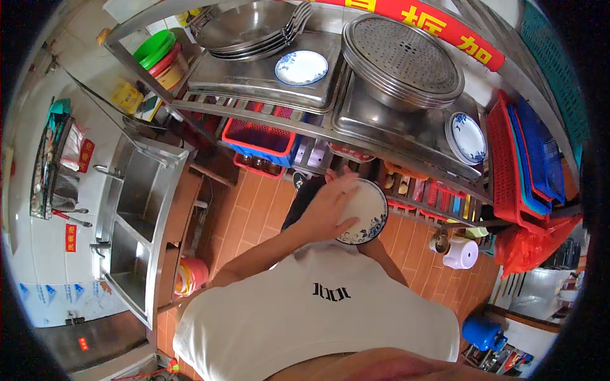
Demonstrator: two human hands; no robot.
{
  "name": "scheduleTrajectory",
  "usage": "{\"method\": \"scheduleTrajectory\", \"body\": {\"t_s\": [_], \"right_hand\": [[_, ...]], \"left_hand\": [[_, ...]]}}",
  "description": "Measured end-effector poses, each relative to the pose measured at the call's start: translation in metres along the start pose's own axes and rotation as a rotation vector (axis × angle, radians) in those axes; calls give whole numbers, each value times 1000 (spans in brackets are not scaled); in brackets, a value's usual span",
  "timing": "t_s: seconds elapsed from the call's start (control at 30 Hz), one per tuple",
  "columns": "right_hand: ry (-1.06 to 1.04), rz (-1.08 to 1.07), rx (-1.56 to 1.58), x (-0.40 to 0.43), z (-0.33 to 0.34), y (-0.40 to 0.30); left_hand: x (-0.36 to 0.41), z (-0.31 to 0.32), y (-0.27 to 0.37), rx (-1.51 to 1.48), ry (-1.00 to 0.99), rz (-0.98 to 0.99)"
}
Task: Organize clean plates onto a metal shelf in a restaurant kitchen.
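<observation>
Before my chest I hold a round white plate (369,202) with a dark rim and blue flower decoration along its near right side. My left hand (326,209) lies over the plate's left part, fingers and thumb spread on its face. Reaching under the plate from the right, my right hand (340,174) supports it; only some fingers show past the far rim, and the plate hides the palm. Ahead on the metal rack, one similar plate (301,68) rests on an upturned steel tray (262,93). A small stack of matching plates (468,138) sits farther right on another tray (381,124).
Steel basins (248,28) and perforated steamer trays (405,57) are stacked on the rack. Below are plastic baskets (262,138) and a stool (461,252). A double sink (138,214) stands left; colored baskets (524,157) and a red bag (529,245) are right.
</observation>
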State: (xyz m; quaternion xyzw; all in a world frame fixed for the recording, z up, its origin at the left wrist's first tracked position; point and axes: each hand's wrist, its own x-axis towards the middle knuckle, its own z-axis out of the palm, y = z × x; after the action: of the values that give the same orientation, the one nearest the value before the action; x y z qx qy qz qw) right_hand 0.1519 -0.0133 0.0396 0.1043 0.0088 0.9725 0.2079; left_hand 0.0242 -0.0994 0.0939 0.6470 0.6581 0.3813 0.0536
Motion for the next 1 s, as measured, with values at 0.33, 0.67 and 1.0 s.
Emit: {"method": "scheduleTrajectory", "body": {"t_s": [0.33, 0.67, 1.0], "right_hand": [[-9, -104, -188, 30, -6, 21], [7, -138, -334, 31, -10, 29], [1, -266, -533, 40, -16, 32]], "left_hand": [[-4, 51, 20, 17, -247, 178], [-9, 35, 37, 66, -181, 114], [-10, 27, 36, -89, 76, 58]]}}
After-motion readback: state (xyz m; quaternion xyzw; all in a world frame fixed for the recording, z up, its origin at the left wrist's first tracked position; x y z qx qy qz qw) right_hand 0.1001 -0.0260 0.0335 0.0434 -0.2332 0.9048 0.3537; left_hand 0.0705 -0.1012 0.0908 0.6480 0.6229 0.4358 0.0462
